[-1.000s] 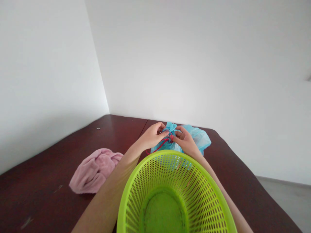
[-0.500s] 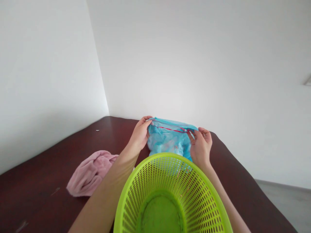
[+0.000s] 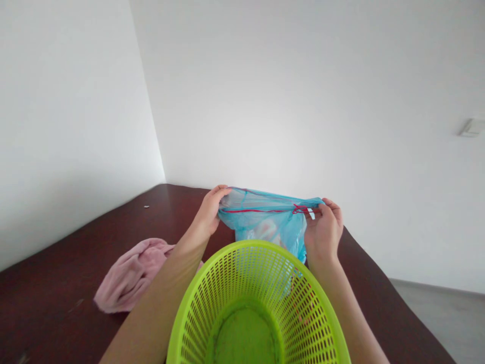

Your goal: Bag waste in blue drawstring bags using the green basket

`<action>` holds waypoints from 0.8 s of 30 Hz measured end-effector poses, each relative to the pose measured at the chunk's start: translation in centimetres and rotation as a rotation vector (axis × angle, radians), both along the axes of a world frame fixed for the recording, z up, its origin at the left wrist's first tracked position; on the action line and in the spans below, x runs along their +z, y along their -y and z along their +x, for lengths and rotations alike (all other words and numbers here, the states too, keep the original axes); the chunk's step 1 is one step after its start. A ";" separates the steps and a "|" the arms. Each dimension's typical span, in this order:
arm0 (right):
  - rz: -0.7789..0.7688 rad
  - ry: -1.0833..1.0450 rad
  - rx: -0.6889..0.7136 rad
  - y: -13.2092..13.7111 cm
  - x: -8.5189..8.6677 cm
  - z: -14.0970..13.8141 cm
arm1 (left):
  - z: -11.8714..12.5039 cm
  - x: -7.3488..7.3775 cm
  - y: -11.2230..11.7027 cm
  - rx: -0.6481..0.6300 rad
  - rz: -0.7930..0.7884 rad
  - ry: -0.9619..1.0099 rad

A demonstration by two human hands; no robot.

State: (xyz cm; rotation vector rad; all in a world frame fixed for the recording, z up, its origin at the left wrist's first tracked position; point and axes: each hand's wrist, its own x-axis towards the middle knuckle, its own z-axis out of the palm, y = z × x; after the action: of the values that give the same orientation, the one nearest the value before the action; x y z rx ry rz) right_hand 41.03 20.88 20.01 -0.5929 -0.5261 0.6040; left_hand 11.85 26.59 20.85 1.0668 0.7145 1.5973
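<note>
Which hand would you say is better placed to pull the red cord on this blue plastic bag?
The right hand seems better placed: its fingers pinch the blue plastic bag beside the red cord's knot, while the left hand holds the far end.

Towel (image 3: 131,278) left on table (image 3: 56,303) — bag (image 3: 265,225) behind basket (image 3: 261,244)

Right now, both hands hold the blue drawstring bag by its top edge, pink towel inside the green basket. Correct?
No: the head view shows the pink towel on the dark table, beside the green basket. Left hand and right hand do hold the blue drawstring bag by its top edge.
</note>
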 end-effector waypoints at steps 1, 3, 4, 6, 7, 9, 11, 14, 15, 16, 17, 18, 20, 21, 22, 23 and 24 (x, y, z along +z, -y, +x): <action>-0.003 -0.010 0.015 0.1 0.2 0.0 | -0.2 -0.1 -0.1 0.008 -0.005 0.011; -0.012 -0.024 0.040 0.3 0.6 0.1 | -0.6 -0.1 -0.4 0.013 -0.026 0.047; -0.018 -0.035 0.048 0.3 0.8 0.1 | -0.9 -0.1 -0.4 0.007 -0.042 0.072; -0.042 -0.058 0.080 0.4 1.2 0.2 | -1.4 0.0 -0.5 -0.024 -0.081 0.133; -0.053 -0.066 0.104 0.5 1.4 0.4 | -1.6 0.1 -0.5 -0.043 -0.099 0.163; -0.057 -0.067 0.151 0.7 1.6 0.7 | -2.1 0.2 -0.6 -0.049 -0.120 0.206; -0.041 -0.071 0.168 0.9 1.7 1.0 | -2.4 0.2 -0.8 -0.006 -0.115 0.226; -0.010 -0.112 0.175 1.0 1.6 1.5 | -2.6 0.2 -0.8 0.081 -0.064 0.243; -0.008 -0.122 0.194 1.0 1.6 1.6 | -2.5 0.1 -0.8 0.105 -0.041 0.243; -0.006 -0.128 0.216 1.0 1.6 1.6 | -2.3 0.1 -0.7 0.129 -0.014 0.235; -0.005 -0.129 0.236 1.0 1.7 1.5 | -2.1 0.2 -0.6 0.168 0.020 0.221; -0.003 -0.126 0.248 1.1 1.7 1.3 | -1.8 0.2 -0.3 0.225 0.065 0.190; 0.004 -0.112 0.240 1.3 1.9 0.7 | -1.2 0.5 0.4 0.364 0.199 0.057; 0.007 -0.098 0.228 1.4 2.1 0.3 | -0.9 0.7 0.9 0.416 0.278 -0.044; 0.008 -0.078 0.219 1.5 2.2 -0.1 | -0.7 1.0 1.5 0.439 0.357 -0.163; 0.004 -0.057 0.214 1.7 2.3 -0.5 | -0.5 1.2 2.1 0.423 0.434 -0.293; -0.001 -0.036 0.217 1.8 2.3 -0.8 | -0.3 1.4 2.7 0.365 0.505 -0.427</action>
State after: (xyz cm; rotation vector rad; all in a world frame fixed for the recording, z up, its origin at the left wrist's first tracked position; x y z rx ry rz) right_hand 40.24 19.09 22.32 -0.5288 -0.5601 0.8186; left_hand 11.50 23.92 22.28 1.7603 0.8434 1.9435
